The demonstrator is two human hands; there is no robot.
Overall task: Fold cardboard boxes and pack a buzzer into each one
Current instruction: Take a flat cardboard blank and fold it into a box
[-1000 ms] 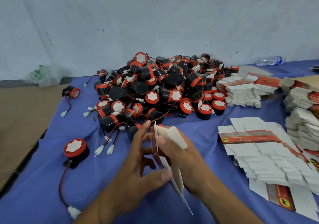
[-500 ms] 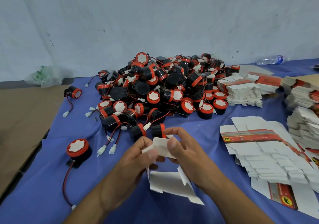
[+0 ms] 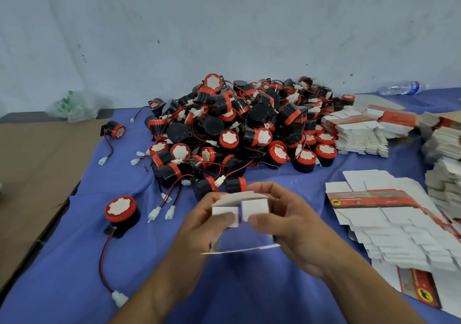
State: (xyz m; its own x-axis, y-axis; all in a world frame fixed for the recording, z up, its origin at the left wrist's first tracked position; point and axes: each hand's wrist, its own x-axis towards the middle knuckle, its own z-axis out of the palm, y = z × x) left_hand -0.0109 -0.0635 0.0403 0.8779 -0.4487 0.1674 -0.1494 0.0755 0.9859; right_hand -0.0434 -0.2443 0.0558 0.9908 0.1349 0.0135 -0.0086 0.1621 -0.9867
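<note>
A small white cardboard box (image 3: pixel 240 207) is held above the blue cloth (image 3: pixel 74 261), its two end flaps folded in toward me. My left hand (image 3: pixel 199 226) grips its left side, thumb pressing the left flap. My right hand (image 3: pixel 287 221) grips the right side, thumb on the right flap. A loose flap sticks out below the box. Behind the hands lies a big heap of black-and-red buzzers (image 3: pixel 239 126) with red wires. A single buzzer (image 3: pixel 121 212) stands at the front left, its wire trailing toward me.
Flat box blanks are fanned out at the right (image 3: pixel 389 223), with more stacks behind (image 3: pixel 361 134) and at the far right edge (image 3: pixel 446 164). Another lone buzzer (image 3: pixel 113 130) sits at the back left. A water bottle (image 3: pixel 399 88) lies by the wall. Brown cardboard (image 3: pixel 37 164) covers the left.
The flat blank, held edge-on a second ago, has been opened into a box shape and turned level; both thumbs now press its end flaps inward.
</note>
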